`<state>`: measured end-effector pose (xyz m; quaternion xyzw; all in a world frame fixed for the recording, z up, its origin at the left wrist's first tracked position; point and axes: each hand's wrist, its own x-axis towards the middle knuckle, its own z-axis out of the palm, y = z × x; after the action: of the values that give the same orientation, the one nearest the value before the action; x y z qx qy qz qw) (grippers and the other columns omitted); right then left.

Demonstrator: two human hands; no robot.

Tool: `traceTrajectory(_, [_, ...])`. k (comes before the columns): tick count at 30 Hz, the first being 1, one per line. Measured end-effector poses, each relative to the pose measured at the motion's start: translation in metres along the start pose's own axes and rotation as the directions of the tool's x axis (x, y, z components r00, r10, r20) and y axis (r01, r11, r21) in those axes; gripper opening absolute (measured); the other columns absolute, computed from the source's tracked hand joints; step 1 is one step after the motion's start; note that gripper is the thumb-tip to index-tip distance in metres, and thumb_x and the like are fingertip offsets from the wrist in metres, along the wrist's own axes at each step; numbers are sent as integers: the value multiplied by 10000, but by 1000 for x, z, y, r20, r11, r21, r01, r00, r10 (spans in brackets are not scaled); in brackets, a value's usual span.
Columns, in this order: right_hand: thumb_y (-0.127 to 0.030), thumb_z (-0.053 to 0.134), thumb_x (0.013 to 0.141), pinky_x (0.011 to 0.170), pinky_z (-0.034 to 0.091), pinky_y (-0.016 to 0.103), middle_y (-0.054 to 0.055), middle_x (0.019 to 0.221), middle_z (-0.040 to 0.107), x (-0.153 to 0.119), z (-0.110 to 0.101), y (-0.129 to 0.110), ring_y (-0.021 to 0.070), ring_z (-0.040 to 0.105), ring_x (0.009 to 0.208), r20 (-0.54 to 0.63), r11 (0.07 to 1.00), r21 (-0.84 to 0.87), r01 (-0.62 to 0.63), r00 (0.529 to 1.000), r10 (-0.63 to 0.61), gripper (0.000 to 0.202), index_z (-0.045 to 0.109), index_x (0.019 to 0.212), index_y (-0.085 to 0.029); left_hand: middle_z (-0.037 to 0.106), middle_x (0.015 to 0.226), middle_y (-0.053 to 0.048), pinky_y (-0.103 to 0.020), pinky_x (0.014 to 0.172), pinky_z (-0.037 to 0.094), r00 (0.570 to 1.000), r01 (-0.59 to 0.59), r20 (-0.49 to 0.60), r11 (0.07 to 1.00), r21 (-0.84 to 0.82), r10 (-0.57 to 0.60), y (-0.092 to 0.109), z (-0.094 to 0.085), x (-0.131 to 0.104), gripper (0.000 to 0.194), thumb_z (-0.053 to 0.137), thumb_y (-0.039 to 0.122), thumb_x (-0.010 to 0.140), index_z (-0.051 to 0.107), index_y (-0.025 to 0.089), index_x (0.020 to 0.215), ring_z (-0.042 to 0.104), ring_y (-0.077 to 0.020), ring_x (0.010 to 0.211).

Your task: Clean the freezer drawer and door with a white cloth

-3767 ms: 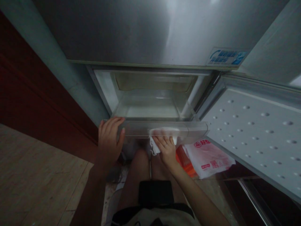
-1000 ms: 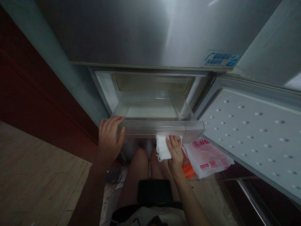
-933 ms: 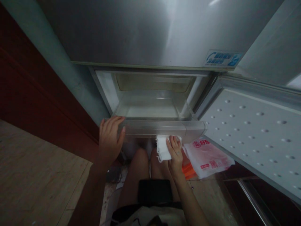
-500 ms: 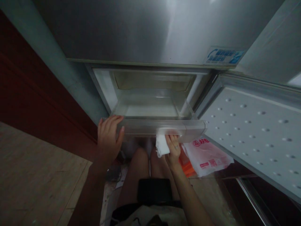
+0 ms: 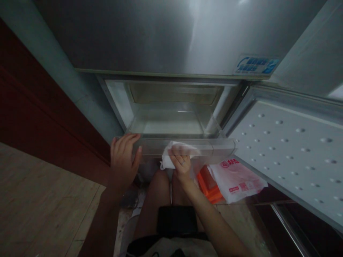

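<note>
A clear plastic drawer (image 5: 151, 147) is pulled partway out of the refrigerator's lower compartment. At its front left corner, my left hand (image 5: 123, 157) grips the edge, fingers over the top and thumb in front. My right hand (image 5: 182, 164) holds a white cloth (image 5: 168, 162) against the middle of the drawer front. Part of the cloth and the fingertips show blurred through the clear plastic. A ring is on one finger of that hand. The visible drawer floor is bare.
The refrigerator's lower door (image 5: 292, 153) stands open on the right. Beneath it lie a white plastic bag with red print (image 5: 237, 180) and an orange object (image 5: 210, 185). A dark red wooden panel (image 5: 53, 121) runs along the left. A black object (image 5: 177, 219) rests on my lap.
My right hand has slid left along the drawer front with the white cloth, uncovering more of the orange object. My left hand has stayed on the corner, and the drawer has not visibly moved.
</note>
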<state>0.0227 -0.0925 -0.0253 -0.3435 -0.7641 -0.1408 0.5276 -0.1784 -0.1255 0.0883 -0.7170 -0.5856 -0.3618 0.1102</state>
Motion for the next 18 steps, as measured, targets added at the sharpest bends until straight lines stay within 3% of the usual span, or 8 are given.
traceTrajectory(5, [-47,295,906,1046,349,398,71,1235,604,0,3,-12,187,462,1250,207,996,-72,48,978,-32,462,567,1247,-198,580,1249,-98,-486,1124,212,1000,1,-7,1000,10,-1,1,0,0,332,372,301,926,494,212,1222,475,-245,1229])
traceTrajectory(10, [-107,359,939,1004,393,395,78,1288,564,-4,3,-14,200,482,1218,429,993,-68,95,902,-57,438,444,1360,-192,587,1236,-117,-480,1126,211,1000,6,-3,1000,2,-6,1,-1,0,343,369,306,926,511,176,1210,475,-248,1227])
traceTrajectory(14, [-107,288,960,1058,349,443,70,1371,485,-14,5,-6,196,421,1280,538,992,-25,123,838,-90,459,363,1405,-190,590,1232,-117,-485,1120,215,1000,-3,0,1000,11,3,-1,0,-1,349,363,309,927,519,165,1204,482,-248,1216])
traceTrajectory(18, [-119,247,975,1098,317,461,36,1423,420,-36,6,2,186,285,1371,587,980,65,185,788,-188,435,386,1384,-173,597,1224,-112,-488,1114,224,1000,1,-6,1000,12,-1,-2,1,-1,347,362,310,924,526,172,1197,489,-247,1207])
